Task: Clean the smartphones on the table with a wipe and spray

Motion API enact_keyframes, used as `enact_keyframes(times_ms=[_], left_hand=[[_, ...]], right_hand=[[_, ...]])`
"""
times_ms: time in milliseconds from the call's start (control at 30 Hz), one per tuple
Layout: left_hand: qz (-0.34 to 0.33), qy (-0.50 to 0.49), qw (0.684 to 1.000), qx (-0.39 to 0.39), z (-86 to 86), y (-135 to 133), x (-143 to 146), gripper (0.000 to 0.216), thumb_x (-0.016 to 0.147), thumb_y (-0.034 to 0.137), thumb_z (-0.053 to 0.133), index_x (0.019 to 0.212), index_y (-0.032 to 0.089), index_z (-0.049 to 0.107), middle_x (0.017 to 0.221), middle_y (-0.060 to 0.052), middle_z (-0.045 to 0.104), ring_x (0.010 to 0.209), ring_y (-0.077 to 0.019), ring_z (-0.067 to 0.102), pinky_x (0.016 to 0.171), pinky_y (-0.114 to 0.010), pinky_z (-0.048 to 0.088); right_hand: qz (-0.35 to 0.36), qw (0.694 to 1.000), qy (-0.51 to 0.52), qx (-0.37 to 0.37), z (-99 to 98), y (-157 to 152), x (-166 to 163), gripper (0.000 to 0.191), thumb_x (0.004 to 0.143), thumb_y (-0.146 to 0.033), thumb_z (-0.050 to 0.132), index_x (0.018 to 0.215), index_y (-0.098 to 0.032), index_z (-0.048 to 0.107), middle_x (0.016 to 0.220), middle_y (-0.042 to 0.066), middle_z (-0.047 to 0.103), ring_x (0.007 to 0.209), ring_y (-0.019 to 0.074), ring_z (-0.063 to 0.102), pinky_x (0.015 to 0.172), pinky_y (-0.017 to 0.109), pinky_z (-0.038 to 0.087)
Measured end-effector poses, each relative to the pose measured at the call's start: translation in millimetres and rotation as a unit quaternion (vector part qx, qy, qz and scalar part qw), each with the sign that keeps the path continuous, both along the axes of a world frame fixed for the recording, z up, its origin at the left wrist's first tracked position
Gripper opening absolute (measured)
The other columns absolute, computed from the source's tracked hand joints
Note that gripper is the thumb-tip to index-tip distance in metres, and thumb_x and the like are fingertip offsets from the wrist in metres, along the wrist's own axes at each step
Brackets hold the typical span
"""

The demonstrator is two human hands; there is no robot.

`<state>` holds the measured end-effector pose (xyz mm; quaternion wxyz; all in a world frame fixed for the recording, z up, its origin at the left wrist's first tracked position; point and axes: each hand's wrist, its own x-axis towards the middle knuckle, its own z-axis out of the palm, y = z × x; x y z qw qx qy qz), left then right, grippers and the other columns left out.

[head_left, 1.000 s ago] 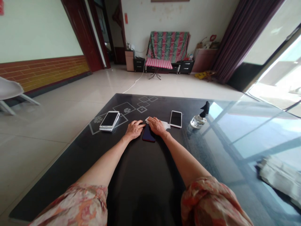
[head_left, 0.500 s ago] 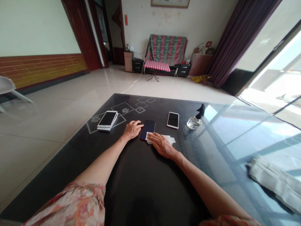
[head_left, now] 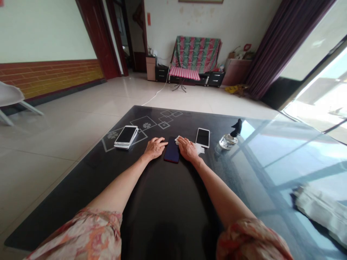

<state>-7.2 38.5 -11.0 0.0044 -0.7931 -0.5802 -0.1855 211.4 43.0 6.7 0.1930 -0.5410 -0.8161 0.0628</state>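
A dark smartphone [head_left: 171,151] with a red lower edge lies flat on the black table. My left hand [head_left: 155,147] rests palm down at its left side, fingers stretched out and the fingertips by the phone's edge. On the other side, my right hand [head_left: 188,148] presses a white tissue [head_left: 200,148] down along the phone's right edge. Part of the tissue is hidden under that palm, and a ragged end sticks out to the right. Just beyond the right hand lies a white phone [head_left: 203,137], screen up.
A stack of white phones [head_left: 126,136] lies at the left of the table [head_left: 168,202]. To the right stands a clear spray bottle [head_left: 230,139] with a black nozzle. A pale crumpled cloth [head_left: 321,207] lies near the right edge. A white chair [head_left: 11,94] stands at far left.
My right hand has slid with the tissue from the phone's lower part up and right to its right edge, baring the screen. The left hand stays beside the phone. The view has shifted slightly.
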Motion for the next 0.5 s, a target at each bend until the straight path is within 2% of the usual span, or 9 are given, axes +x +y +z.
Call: enact_keyframes(times_ms=[167,500], left_hand=[[-0.006,0.001,1.000,0.011,-2.3,1.0,-0.8,0.034,0.091,0.026,0.049,0.117,0.040,0.067,0.136,0.007,0.056,0.121,-0.0235,0.047,0.104,-0.041,0.044],[-0.001,-0.012,1.000,0.002,-1.1,0.7,0.9,0.034,0.091,0.027,0.048,0.116,0.040,0.068,0.136,0.007,0.057,0.122,-0.0249,0.047,0.103,-0.043,0.043]], right_hand=[[-0.020,1.000,-0.004,-0.011,3.0,-3.4,-4.1,0.040,0.099,-0.027,0.035,0.136,-0.026,0.051,0.149,0.001,0.043,0.137,0.0273,0.039,0.111,0.051,0.034],[0.086,0.996,-0.008,0.026,-1.0,-65.4,11.6,0.043,0.100,-0.029,0.035,0.140,-0.025,0.048,0.149,0.005,0.043,0.138,0.0261,0.038,0.110,0.048,0.036]])
